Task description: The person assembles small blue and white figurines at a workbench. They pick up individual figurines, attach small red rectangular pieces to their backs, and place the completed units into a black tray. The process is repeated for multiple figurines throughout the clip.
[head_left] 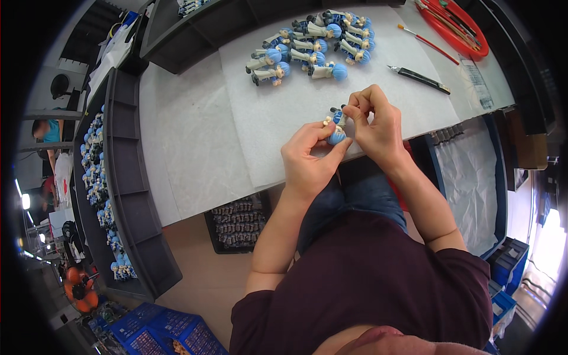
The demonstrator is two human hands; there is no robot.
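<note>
My left hand [309, 158] is closed round the head end of a small blue-haired figurine [338, 117], thumb and fingers on either side of the hair. The figurine has a blue and white outfit and dark feet, and its feet point away from me. My right hand [378, 129] is pinched at the figurine's right side, near the legs; whatever lies between its thumb and fingertips is too small to make out. Beyond my hands, a group of similar figurines [320, 72] lies on the white sheet [248, 130], most with their heads to the right.
On the right lie a craft knife [420, 80], a red-handled brush [429, 44] and a red tray [482, 44] of brushes. A dark bin [127, 160] of figurines borders the table's left side. Another dark tray [239, 247] of small parts sits below the table's front edge.
</note>
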